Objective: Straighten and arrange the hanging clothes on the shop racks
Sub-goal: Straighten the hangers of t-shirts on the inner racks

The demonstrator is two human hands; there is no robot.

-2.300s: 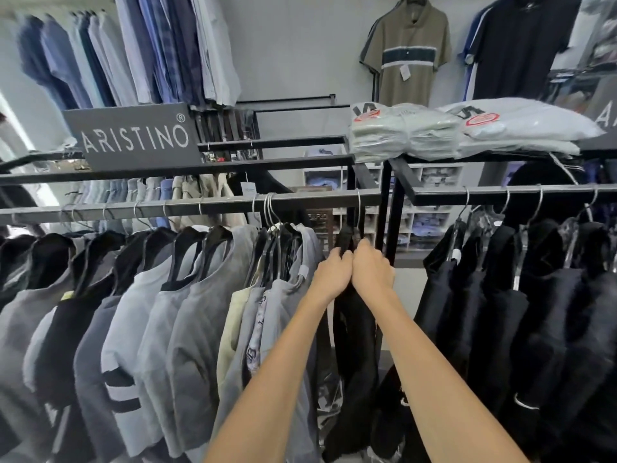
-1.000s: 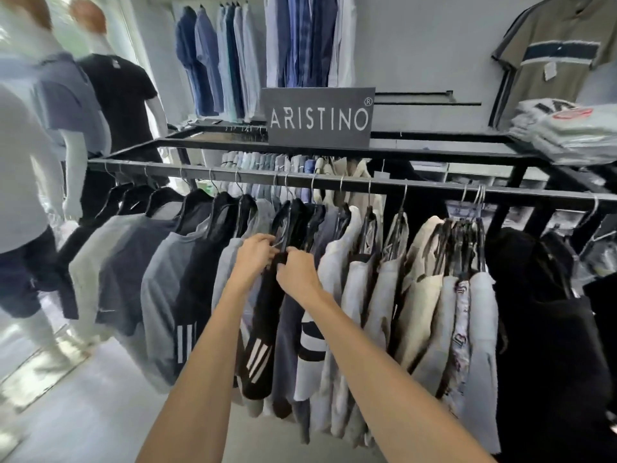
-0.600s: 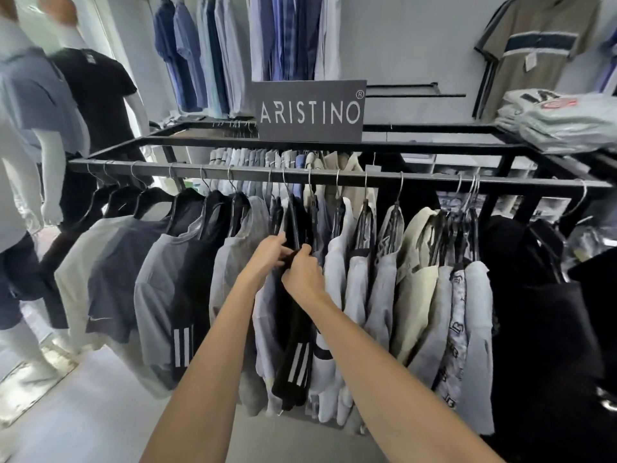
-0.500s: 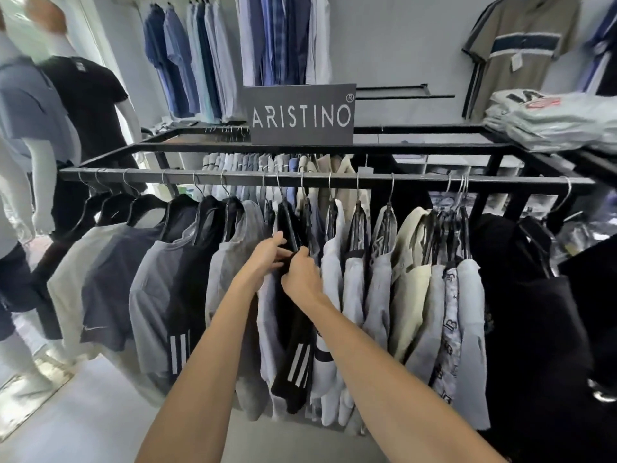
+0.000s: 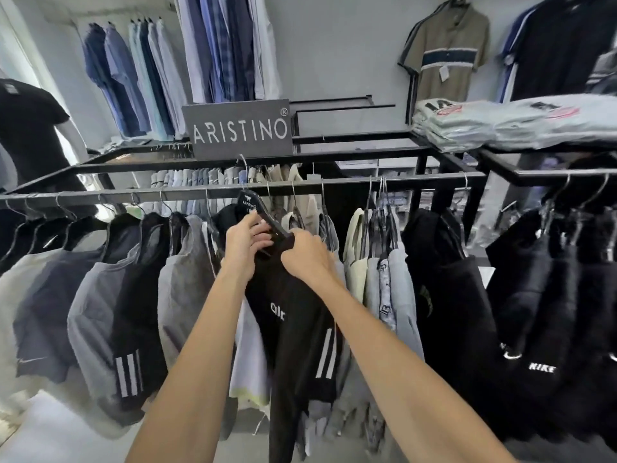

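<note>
A black garment with white stripes (image 5: 293,332) hangs on a black hanger (image 5: 253,208), lifted and tilted in front of the black rack rail (image 5: 100,195). Its hook stands above the rail. My left hand (image 5: 245,240) grips the hanger near its neck. My right hand (image 5: 305,253) grips the garment's top edge at the hanger's right arm. Grey, white and black shirts (image 5: 110,305) hang along the rail to the left, pale and black ones (image 5: 377,272) to the right.
A grey ARISTINO sign (image 5: 238,132) stands on the rack top. Folded packed shirts (image 5: 500,123) lie on the right shelf. Black Nike tops (image 5: 547,302) fill the right rack. A mannequin in black (image 5: 26,135) stands at far left. Shirts hang on the back wall.
The black striped garment has come out of the row toward me, its hanger raised and tilted with the hook above the rail. Both hands have stayed on it.
</note>
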